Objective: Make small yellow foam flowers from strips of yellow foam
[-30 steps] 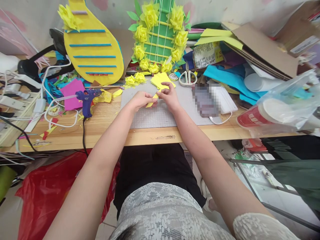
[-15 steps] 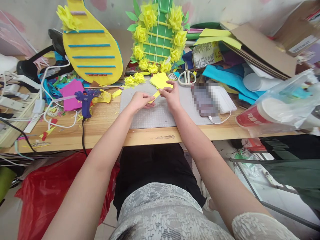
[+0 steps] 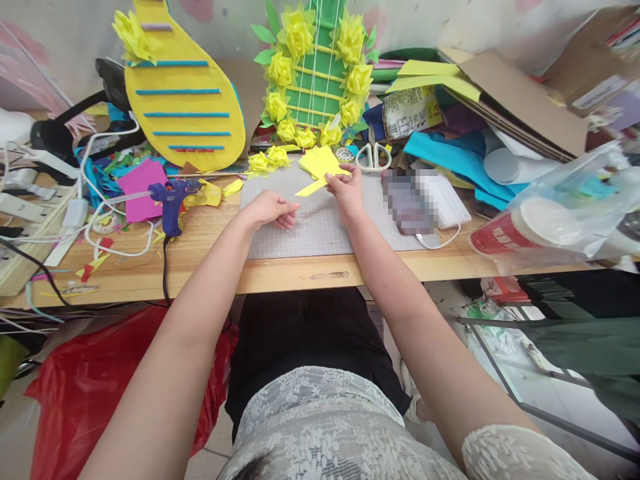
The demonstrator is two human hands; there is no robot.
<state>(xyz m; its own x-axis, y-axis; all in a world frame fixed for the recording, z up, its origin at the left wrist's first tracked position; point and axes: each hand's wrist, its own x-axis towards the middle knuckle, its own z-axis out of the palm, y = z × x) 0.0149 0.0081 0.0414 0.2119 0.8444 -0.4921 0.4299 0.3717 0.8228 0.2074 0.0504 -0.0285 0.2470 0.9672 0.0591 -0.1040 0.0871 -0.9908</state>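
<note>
Over the grey mat (image 3: 310, 237) on the wooden desk (image 3: 270, 285), your R hand (image 3: 346, 190) pinches a yellow strip (image 3: 311, 190) btwn thumb & fingers. Strip's free end slants down-left, toward your L hand (image 3: 273, 212), which is apart from it: fingers loosely curled, half open, just L of the strip's tip & low over the mat. Can't tell if L fingertips touch the mat. Yellow sheets (image 3: 317, 159) lie in a loose stack right behind the strip; in view the strip's R end overlaps their lower edge, contact unclear. Two yellow flowers (image 3: 269, 160) sit L of the stack, nr the mat's back edge. Scissors (image 3: 373, 158) w/ pale handles are to the R, handles toward you, w/ a small reel (image 3: 345, 154) btwn them & the stack. White device (image 3: 450, 203) w/ a cable is further R, next to a pixelated area. Blue glue gun (image 3: 173, 203) is on the L side of the desk, well apart from your hands. Green panel (image 3: 320, 100), edged w/ yellow blooms, stands at the back; yellow lute-shaped panel (image 3: 183, 127) w/ blue bars is to its L.
</note>
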